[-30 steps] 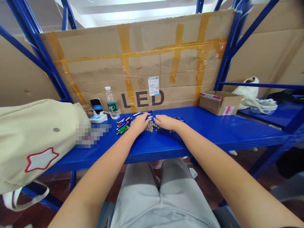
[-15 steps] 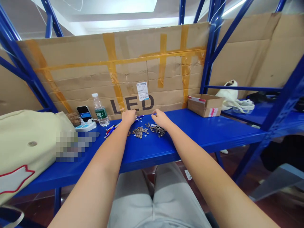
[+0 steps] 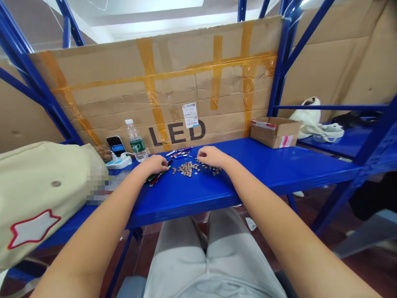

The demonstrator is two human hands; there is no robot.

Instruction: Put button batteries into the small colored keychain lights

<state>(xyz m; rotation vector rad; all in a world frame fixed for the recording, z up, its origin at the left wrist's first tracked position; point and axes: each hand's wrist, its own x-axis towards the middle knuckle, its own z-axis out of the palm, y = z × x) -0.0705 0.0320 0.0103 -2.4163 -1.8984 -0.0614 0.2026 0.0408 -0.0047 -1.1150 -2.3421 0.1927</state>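
Scattered small round metal pieces, coins or discs (image 3: pixel 186 169), lie in a loose heap on the blue shelf top (image 3: pixel 279 169). My left hand (image 3: pixel 153 164) rests at the heap's left, with curled fingers over a bunch of coloured pens (image 3: pixel 155 178). Whether it grips one is hidden. My right hand (image 3: pixel 211 156) sits curled just above the right end of the scatter, touching or nearly touching it. More slim pens (image 3: pixel 178 154) lie behind the heap.
A water bottle (image 3: pixel 135 142), a phone (image 3: pixel 115 145) and a power strip (image 3: pixel 119 162) stand at the back left. A beige tote bag (image 3: pixel 37 194) lies at left. A cardboard box (image 3: pixel 274 132) sits at the back right, before a taped cardboard sheet (image 3: pixel 186 82).
My left hand has moved left from the metal pieces onto the pens. My right hand has shifted slightly. The view has tilted and swung a little between frames.
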